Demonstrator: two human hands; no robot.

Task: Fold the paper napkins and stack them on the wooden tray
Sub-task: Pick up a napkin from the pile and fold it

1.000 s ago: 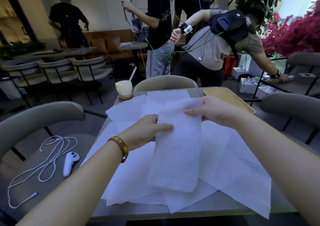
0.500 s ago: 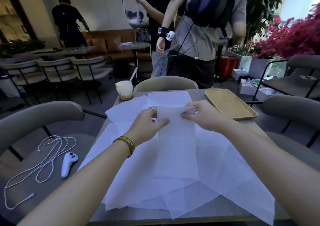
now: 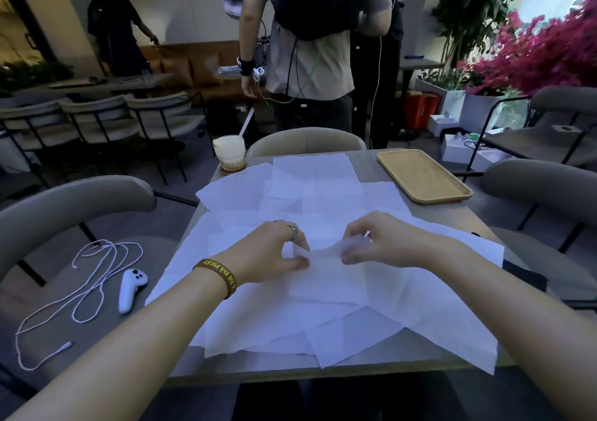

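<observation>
Café patio, grey counter [image 3: 458, 217]. Left hand [image 3: 274, 252] and right hand [image 3: 381, 246] each pinch one end of a folded napkin [image 3: 323, 254] at counter centre, over loose napkins [image 3: 323, 307]. Thin, limp, tear-prone: grip corners lightly. Wooden tray [image 3: 423, 175] sits bare at far-right corner.

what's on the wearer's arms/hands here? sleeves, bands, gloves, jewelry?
No gloves and no sleeves in view: both forearms are bare up to the frame edge. The left hand has a silver ring on one finger, and its wrist carries a dark olive-brown wristband with yellow block lettering, only partly readable. The right hand and its wrist show nothing worn. No cables or markers on either arm.
</observation>
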